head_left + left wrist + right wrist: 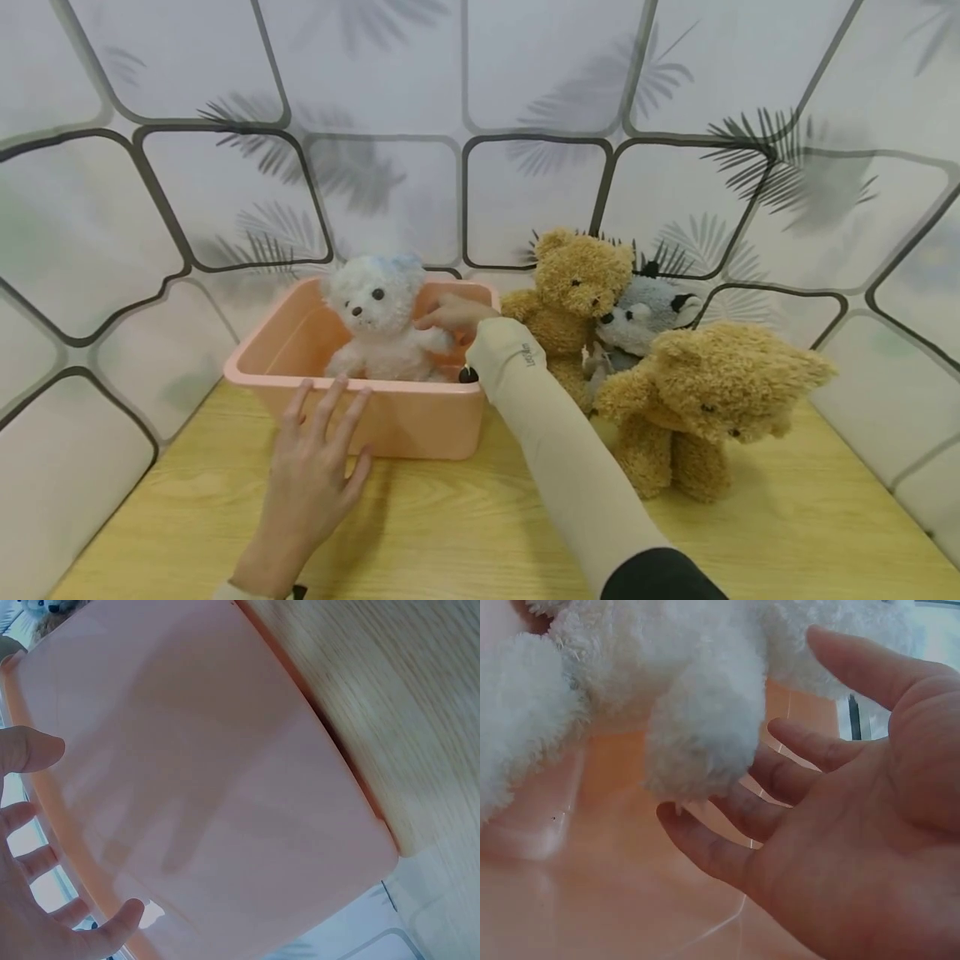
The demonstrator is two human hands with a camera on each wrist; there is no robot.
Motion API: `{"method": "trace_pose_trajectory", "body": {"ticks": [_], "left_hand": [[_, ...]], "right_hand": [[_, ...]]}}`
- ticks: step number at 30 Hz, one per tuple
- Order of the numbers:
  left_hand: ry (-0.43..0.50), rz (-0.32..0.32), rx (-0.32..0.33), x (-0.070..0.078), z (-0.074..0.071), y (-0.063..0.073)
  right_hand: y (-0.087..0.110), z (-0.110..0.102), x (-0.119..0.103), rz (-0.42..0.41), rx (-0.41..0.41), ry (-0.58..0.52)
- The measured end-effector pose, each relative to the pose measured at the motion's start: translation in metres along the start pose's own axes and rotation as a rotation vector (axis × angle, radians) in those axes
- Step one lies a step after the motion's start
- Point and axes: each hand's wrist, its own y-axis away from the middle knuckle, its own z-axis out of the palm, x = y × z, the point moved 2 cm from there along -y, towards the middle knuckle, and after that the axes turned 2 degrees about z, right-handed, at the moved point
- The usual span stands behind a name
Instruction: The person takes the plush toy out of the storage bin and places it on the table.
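Observation:
A white teddy bear [386, 333] with a bluish patch on its head sits inside a peach plastic bin [420, 421]. My right hand [459, 317] reaches over the bin's right side beside the bear. In the right wrist view the right hand [832, 802] has its fingers spread, the fingertips at the bear's fluffy white limb [705, 735], not curled round it. My left hand [315, 467] is at the front of the bin, fingers extended, fingertips at the rim. The left wrist view shows the left hand [45, 900] with spread fingers along the rim, thumb apart.
Right of the bin on the wooden table [450, 533] sit a tan teddy bear [573, 300], a grey-blue plush animal [637, 317] behind, and another tan teddy bear [720, 392] leaning forward. A patterned wall [390, 200] closes off the back and sides.

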Motion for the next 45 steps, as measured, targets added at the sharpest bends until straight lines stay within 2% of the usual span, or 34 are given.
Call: {"method": "trace_pose_trajectory", "body": {"ticks": [5, 14, 17, 21, 24, 25, 28, 31, 32, 33, 37, 38, 43, 44, 45], "left_hand": [[0.005, -0.004, 0.005, 0.002, 0.000, 0.002], [0.014, 0.010, 0.007, 0.002, 0.002, 0.001], [0.011, 0.012, 0.002, 0.001, 0.002, 0.001], [0.004, 0.011, -0.001, 0.001, 0.001, 0.001], [0.005, 0.012, 0.003, 0.002, 0.001, 0.001], [0.008, 0.013, 0.007, 0.002, 0.001, 0.001], [0.010, 0.010, 0.011, 0.002, 0.001, 0.001], [0.003, 0.001, 0.007, 0.002, 0.001, 0.001], [0.001, -0.001, 0.005, 0.002, 0.001, 0.001], [-0.001, -0.003, 0.002, 0.002, 0.001, 0.001], [0.003, 0.003, 0.010, 0.004, 0.002, 0.002], [0.006, 0.003, 0.010, 0.004, 0.003, 0.002], [0.014, -0.003, 0.016, 0.003, 0.003, 0.000], [0.015, -0.003, 0.016, 0.002, 0.003, 0.001], [0.013, -0.005, 0.016, 0.002, 0.003, 0.001]], "right_hand": [[-0.002, 0.004, 0.003, 0.029, -0.030, -0.035], [-0.004, 0.007, 0.006, 0.107, -0.174, -0.038], [-0.005, 0.006, 0.006, 0.107, -0.197, 0.028], [-0.004, 0.005, 0.007, 0.117, -0.191, 0.099], [-0.005, 0.005, 0.010, 0.162, -0.152, 0.016], [-0.008, 0.005, 0.011, 0.124, -0.113, 0.038], [-0.010, 0.005, 0.009, 0.121, -0.133, -0.002], [-0.007, 0.005, 0.006, 0.118, -0.174, 0.051], [-0.003, 0.006, 0.004, 0.185, -0.210, -0.012], [-0.001, 0.006, 0.005, 0.192, -0.205, 0.019], [0.003, 0.008, 0.007, 0.217, -0.170, 0.026], [0.004, 0.008, 0.007, 0.220, -0.169, -0.002], [0.002, 0.006, 0.006, 0.111, -0.147, -0.003], [0.002, 0.006, 0.005, 0.079, -0.152, -0.049], [0.003, 0.005, 0.003, 0.025, -0.139, -0.029]]}}
